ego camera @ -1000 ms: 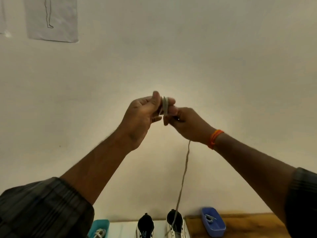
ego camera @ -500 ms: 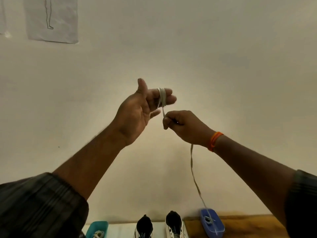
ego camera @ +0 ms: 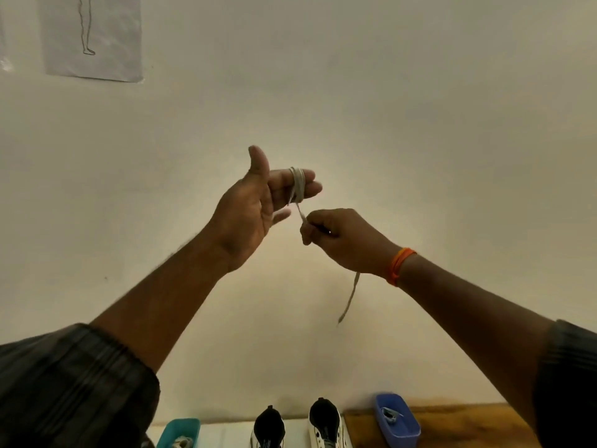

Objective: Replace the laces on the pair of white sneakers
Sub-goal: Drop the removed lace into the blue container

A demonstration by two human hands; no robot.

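Below the hands, at the frame's lower edge: two white sneakers (ego camera: 326, 425) side by side on the desk (ego camera: 452, 425), a teal tray (ego camera: 179, 431) to their left, a blue tray (ego camera: 399, 421) to their right. Right hand (ego camera: 342, 237): grip pinching the lace (ego camera: 298, 189), loose tail hanging beneath the wrist. Left hand (ego camera: 255, 208): fingers straight, thumb up, lace coiled around two fingers. Far wall: paper sheet (ego camera: 93, 37) with a line drawing; no readable writing.

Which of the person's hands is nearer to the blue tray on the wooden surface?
The right. The right hand is raised above and somewhat left of the blue tray in the picture, pinching the lace; the left hand is farther left and higher.
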